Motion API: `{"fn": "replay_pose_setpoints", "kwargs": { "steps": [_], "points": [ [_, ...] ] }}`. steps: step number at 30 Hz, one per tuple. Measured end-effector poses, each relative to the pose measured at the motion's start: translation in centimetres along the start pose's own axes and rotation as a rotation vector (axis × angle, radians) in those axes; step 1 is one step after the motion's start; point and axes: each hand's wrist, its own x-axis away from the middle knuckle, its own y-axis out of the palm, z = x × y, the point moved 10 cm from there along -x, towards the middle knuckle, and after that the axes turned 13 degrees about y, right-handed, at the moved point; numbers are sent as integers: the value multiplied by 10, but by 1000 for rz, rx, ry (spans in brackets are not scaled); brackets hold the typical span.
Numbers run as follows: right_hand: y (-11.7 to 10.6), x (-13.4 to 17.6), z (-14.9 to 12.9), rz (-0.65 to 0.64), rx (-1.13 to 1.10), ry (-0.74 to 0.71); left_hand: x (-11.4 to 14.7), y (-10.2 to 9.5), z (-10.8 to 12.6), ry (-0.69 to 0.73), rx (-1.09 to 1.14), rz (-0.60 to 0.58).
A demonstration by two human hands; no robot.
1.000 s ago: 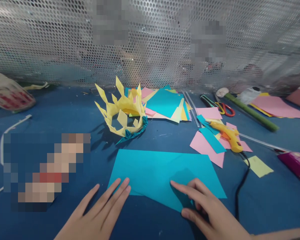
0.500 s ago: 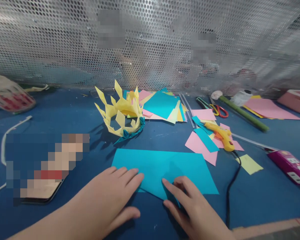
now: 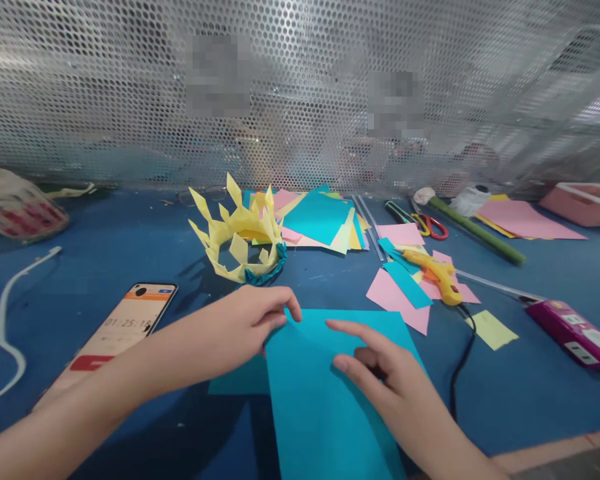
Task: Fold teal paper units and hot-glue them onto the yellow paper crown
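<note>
A sheet of blue paper (image 3: 325, 400) lies in front of me, its near part reaching down past the bottom of the view. Another blue part (image 3: 237, 379) shows beneath its left edge; I cannot tell whether it belongs to the same sheet. With thumb and index finger, my left hand (image 3: 253, 323) pinches the sheet near its upper left corner. My right hand (image 3: 387, 380) is over the sheet's right side, index finger stretched out and thumb apart, holding nothing. Beyond my left hand stands a yellow paper crown (image 3: 223, 230) with dark teal trim.
A phone (image 3: 117, 327) and white cable (image 3: 5, 320) lie left. Stacked coloured paper (image 3: 315, 213) is behind. To the right are a yellow glue gun (image 3: 443, 277) on paper scraps, scissors (image 3: 433, 227), a green stick (image 3: 475, 230) and a purple box-like object (image 3: 575, 333). Perforated metal (image 3: 300, 100) rises behind.
The blue paper has shifted and turned so its length now runs towards me. My left hand has gone from lying flat to pinching its edge; my right hand's fingers have lifted off the fold.
</note>
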Motion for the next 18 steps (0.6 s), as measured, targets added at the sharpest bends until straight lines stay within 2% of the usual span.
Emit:
{"fn": "replay_pose_setpoints", "kwargs": {
  "steps": [2,5,8,11,12,16,18],
  "points": [
    [10,-10,12,-59,-36,62,0,10,-8,-14,-100,19],
    [16,-20,23,-74,-34,95,3,32,1,-3,-220,-34],
    [16,-26,27,-65,-22,115,8,68,29,122,-351,-291],
    [15,-27,27,-41,-11,132,13,82,31,41,-442,-406],
    [16,-26,27,-38,-9,137,15,84,29,29,-434,-415],
    [22,-19,30,-100,-30,165,20,76,18,88,-295,-213],
    [21,-13,28,-123,-43,133,25,73,7,101,-306,-187]
  ]
}}
